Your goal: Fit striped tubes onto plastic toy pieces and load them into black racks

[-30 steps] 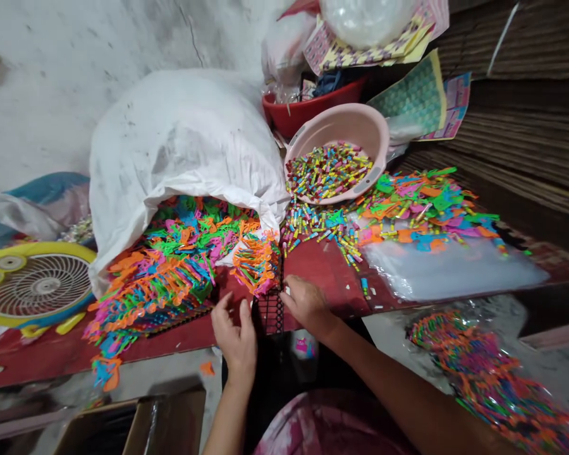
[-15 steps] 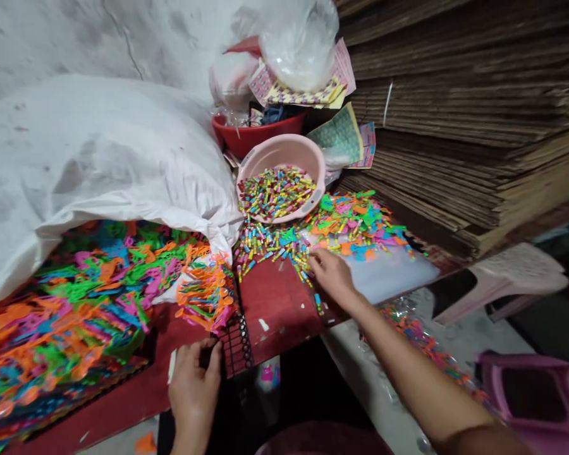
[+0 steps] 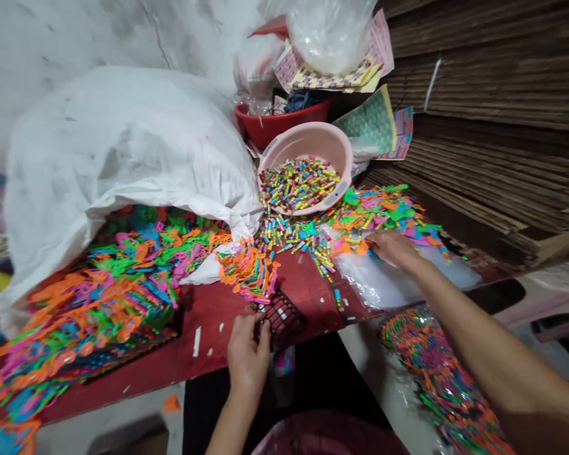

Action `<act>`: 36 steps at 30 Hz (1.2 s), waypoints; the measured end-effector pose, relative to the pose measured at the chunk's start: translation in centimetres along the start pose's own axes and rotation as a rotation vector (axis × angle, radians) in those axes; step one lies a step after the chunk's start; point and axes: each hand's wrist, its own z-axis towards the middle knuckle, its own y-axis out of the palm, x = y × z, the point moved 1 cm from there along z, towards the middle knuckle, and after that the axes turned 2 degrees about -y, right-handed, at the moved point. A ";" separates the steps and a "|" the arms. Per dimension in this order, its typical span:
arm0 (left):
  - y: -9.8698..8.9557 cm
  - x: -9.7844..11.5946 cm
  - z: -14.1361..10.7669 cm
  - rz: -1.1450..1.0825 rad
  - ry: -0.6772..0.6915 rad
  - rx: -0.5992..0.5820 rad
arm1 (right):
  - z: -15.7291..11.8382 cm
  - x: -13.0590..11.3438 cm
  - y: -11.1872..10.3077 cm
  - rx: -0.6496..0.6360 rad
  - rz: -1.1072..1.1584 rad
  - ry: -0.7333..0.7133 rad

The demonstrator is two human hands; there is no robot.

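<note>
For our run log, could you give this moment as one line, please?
left hand: black mesh strip | right hand: colored plastic pieces

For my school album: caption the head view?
Left hand on a black grid, right hand among colourful plastic shapes.

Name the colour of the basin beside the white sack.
Pale pink. The plastic basin shows best in the head view, along its inner wall above the pieces.

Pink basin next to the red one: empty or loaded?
Loaded. The pink plastic basin holds a heap of small multicoloured plastic pieces covering its floor, and it sits tipped toward the camera.
</note>
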 end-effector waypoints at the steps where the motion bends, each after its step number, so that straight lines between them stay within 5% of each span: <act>1: 0.0 0.1 -0.1 -0.007 -0.003 0.003 | 0.1 0.0 -0.1 -0.018 0.014 -0.018; 6: -0.6 0.4 -0.8 -0.071 -0.011 0.046 | -0.6 0.3 -0.4 -0.024 0.136 -0.049; 9: -0.9 0.8 -1.4 -0.137 -0.003 0.132 | -2.9 -1.7 -0.5 0.076 0.493 -0.117; 11: -0.8 1.4 -1.7 -0.171 0.017 0.164 | -5.2 -4.6 -0.4 0.043 0.871 -0.130; 13: -0.6 2.3 -2.0 -0.201 0.057 0.141 | -7.7 -8.4 -0.1 -0.123 1.169 -0.094; 18: 0.3 4.4 -2.6 -0.216 0.150 0.047 | -12.8 -16.7 1.0 -0.350 1.478 -0.014; 23: 0.4 4.0 -2.9 -0.203 -0.002 0.061 | -15.0 -20.7 2.3 -0.259 1.563 0.018; 26: 0.2 3.6 -3.3 -0.407 -0.193 0.000 | -15.6 -21.9 2.5 -0.247 1.593 -0.001; 33: -1.1 3.6 -4.4 -0.688 -0.454 -0.093 | -16.8 -21.6 2.1 -0.401 1.559 -0.103; 36: -2.4 3.7 -4.1 -0.589 -0.454 0.014 | -17.1 -20.5 2.3 -0.226 1.441 -0.108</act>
